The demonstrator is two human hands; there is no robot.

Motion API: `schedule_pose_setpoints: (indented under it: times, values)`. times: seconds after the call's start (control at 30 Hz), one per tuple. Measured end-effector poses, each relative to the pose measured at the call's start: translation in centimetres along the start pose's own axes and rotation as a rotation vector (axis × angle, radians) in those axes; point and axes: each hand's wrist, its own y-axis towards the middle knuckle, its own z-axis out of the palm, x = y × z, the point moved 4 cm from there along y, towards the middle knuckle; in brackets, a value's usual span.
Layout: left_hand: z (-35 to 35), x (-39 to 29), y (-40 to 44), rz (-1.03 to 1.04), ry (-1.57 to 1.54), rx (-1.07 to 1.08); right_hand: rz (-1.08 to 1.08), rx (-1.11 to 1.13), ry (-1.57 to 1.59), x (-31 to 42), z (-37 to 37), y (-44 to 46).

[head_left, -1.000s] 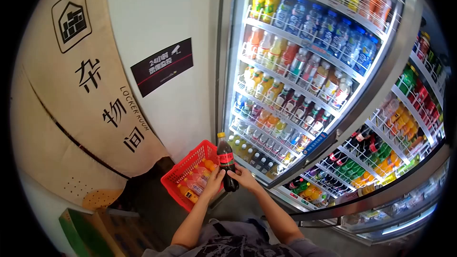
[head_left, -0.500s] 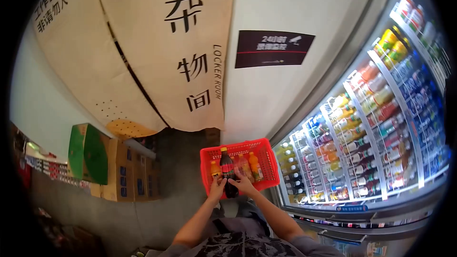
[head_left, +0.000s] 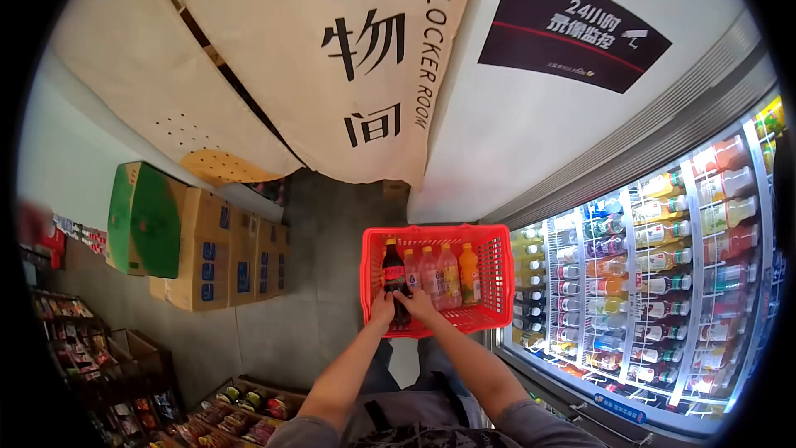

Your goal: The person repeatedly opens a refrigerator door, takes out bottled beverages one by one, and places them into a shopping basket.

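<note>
Both hands hold a dark cola bottle with a red label over the left part of a red plastic basket. My left hand is closed round its left side, low down, and my right hand grips it from the right. The bottle's cap points away from me. Beside it in the basket lie several bottles: pink ones, one with a yellowish label and an orange one on the right.
A lit drinks fridge fills the right side. Cardboard boxes and a green box stand at the left. Fabric curtains hang ahead. Snack racks are at the lower left.
The view has swung left from the fridge to the basket. The cola bottle, still in both hands, has come from beside the basket to over its left part.
</note>
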Motion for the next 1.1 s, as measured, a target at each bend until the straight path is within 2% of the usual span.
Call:
schedule_pose_setpoints:
  times: [0.13,0.4,0.5,0.6,0.7,0.8,0.87,0.9,0.93,0.97,1.03,1.1]
  values:
    - [1.6,2.4,1.8,0.018,-0.083,-0.040,0.038,0.054,-0.037,-2.3,1.6,1.7]
    - [1.6,2.5,2.1,-0.124,0.162,-0.129,-0.040,0.037,-0.057,-2.1,2.4,2.4]
    - [1.6,2.0,1.8,-0.156,0.055,-0.083,-0.045,-0.011,-0.093,-2.5,3.2,2.5]
    - [2.8,6.1,4.0,-0.097,0.214,-0.127,-0.030,-0.036,-0.129,-2.3,3.2,2.5]
    - [3.3,8.3,5.6,-0.050,0.199,-0.181,0.000,-0.024,-0.125,-2.3,2.9,2.5]
    - [0.1,-3.8,-2.3,-0.162,0.089,0.019,-0.007,0.006,-0.014,-3.7,2.9,2.3]
    - [0.0,-0.8,-1.2,-0.096,0.064,0.050,-0.041,0.008,0.087,-4.2,2.4,1.6]
    - [0.0,-0.2,-1.0,-0.036,0.036,0.079,0.042,-0.001,0.112,-2.7,1.1,0.2]
    - [-0.5,-2.0,-2.3,-0.023,0.041,0.087,0.125,-0.013,0.139,-2.5,0.4,-0.6]
    - [-0.9,-3.7,-4.0,0.002,0.036,0.094,0.120,-0.031,0.144,-1.8,-0.1,-1.3]
    - [-1.3,-5.9,-5.4,0.051,0.037,0.115,0.021,-0.159,0.141,-2.0,-0.7,-2.5]
    - [-1.1,-5.8,-5.7,-0.047,-0.130,0.161,-0.009,-0.243,0.130,-1.8,-1.3,-4.1]
